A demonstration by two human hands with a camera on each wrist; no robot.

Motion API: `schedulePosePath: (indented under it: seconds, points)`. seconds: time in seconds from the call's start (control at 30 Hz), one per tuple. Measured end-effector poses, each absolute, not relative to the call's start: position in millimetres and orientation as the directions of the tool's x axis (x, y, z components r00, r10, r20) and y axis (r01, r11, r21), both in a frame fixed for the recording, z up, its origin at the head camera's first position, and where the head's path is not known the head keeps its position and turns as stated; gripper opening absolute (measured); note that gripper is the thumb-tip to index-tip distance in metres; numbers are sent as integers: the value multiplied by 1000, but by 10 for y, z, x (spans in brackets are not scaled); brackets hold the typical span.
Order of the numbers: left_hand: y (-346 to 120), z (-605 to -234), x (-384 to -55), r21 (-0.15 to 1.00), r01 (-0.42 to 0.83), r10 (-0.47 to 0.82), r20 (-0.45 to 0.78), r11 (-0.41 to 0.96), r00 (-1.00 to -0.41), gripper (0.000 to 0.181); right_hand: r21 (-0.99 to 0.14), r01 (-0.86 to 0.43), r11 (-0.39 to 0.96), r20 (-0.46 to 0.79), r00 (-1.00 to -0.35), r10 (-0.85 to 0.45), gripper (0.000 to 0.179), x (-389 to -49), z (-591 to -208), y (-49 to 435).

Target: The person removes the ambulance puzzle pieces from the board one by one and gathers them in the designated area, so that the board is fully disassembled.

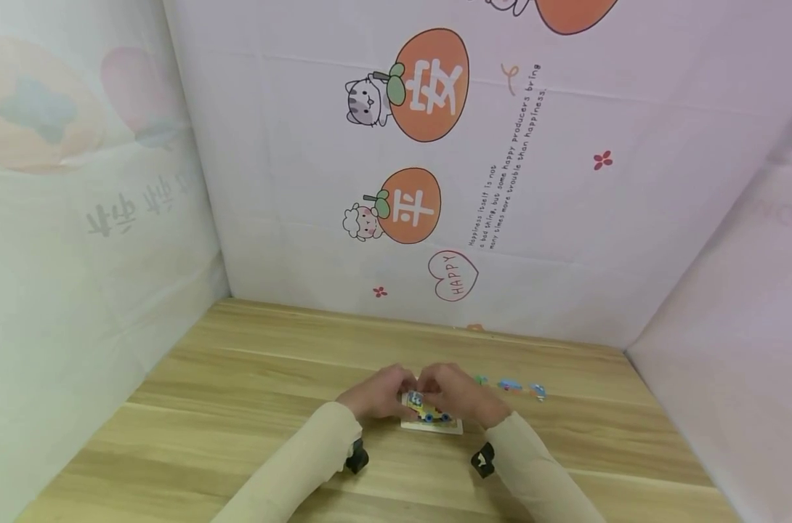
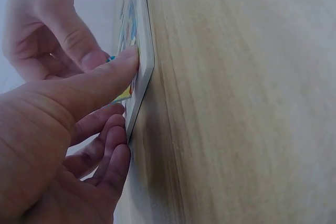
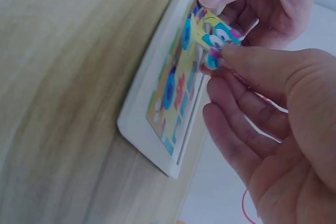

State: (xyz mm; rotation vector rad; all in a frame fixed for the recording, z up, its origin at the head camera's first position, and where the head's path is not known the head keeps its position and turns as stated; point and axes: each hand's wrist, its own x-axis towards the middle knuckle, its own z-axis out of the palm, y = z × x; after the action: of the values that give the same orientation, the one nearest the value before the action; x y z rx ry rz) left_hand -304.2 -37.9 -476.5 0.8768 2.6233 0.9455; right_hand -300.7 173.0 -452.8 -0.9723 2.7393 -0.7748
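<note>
A small puzzle board (image 1: 433, 427) with a white rim and a yellow car picture lies on the table under both hands. In the right wrist view, a puzzle piece (image 3: 218, 38) with cartoon eyes is tilted above the board. My right hand (image 1: 458, 392) pinches it between thumb and fingers. My left hand (image 1: 381, 392) holds the same piece near its other end, thumb in front and fingers behind. The left thumb (image 2: 113, 74) overlaps the board's rim (image 2: 147, 51) in the left wrist view, where a yellow corner of the piece shows below it.
Several loose blue and green puzzle pieces (image 1: 510, 384) lie on the wooden table (image 1: 272, 363) to the right of the hands. Printed white cloth walls (image 1: 291, 218) enclose the table at the back and both sides.
</note>
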Motion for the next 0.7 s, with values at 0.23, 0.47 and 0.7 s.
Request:
schedulePosePath:
  seconds: [0.23,0.47,0.7]
  points:
    - [-391,-4748,-3030,636,473,607,9,609,-794,43,-567,-547,616,80,-781,-619,5,-3011,-4541,1722]
    - [-389,-4745,-3019,635,459,596,-3,621,-803,49,-566,-556,609,92,-777,-623,6,-3032,-4538,1831]
    - [-377,-4699,-2987,635,454,589,-2,625,-808,50,-551,-539,637,94,-798,-595,12,-3028,-4471,2068]
